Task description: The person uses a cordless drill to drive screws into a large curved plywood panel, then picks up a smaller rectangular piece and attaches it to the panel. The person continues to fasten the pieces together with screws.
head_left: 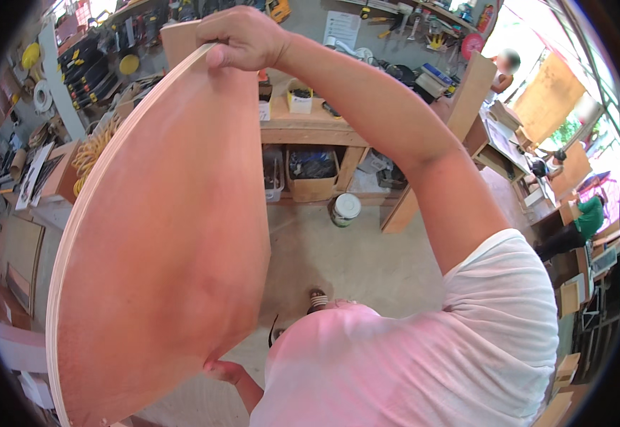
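A large plywood panel [167,235] with a pale layered edge stands tilted on the left side of the head view. My right hand [246,41] grips its upper end, with the fingers over the edge and the thumb on the reddish-brown face. Lower down, close to my body, my left hand [226,371] holds the panel's near edge. Part of the left hand's fingers is hidden behind the wood. Both hands are closed on the same panel, which hides much of what lies behind it.
A wooden workbench [310,134] with bins stands ahead, a cardboard box [312,186] beneath it. A white-lidded bucket [345,209] sits on the floor. A long board [470,96] leans at the right. Coiled yellow hose [91,153] lies left. Several people are at the far right.
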`<state>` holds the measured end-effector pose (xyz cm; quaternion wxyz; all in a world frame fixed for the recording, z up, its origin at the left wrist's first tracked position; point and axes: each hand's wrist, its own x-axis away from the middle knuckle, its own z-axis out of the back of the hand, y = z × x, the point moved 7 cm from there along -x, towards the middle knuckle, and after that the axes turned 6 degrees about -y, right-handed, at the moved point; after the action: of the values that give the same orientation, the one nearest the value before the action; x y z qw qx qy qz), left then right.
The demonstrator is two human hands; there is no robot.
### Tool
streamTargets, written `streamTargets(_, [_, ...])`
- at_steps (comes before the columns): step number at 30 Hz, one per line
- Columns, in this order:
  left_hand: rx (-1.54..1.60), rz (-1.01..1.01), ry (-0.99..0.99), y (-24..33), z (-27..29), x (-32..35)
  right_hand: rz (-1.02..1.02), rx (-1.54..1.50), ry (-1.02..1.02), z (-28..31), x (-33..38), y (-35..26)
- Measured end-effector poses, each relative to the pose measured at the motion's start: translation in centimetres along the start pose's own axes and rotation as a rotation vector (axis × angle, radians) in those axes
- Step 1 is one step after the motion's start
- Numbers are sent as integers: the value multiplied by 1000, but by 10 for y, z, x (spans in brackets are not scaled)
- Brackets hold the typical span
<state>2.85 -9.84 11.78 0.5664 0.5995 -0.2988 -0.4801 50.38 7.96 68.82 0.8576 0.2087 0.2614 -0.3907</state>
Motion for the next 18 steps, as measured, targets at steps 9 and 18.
streamTargets(9, [-279,122,214,14,9,-8,21,154,36,-13,-1,18])
streamTargets(18, [51,30,308,69,2,-27,-87,247,3,34,30,-35])
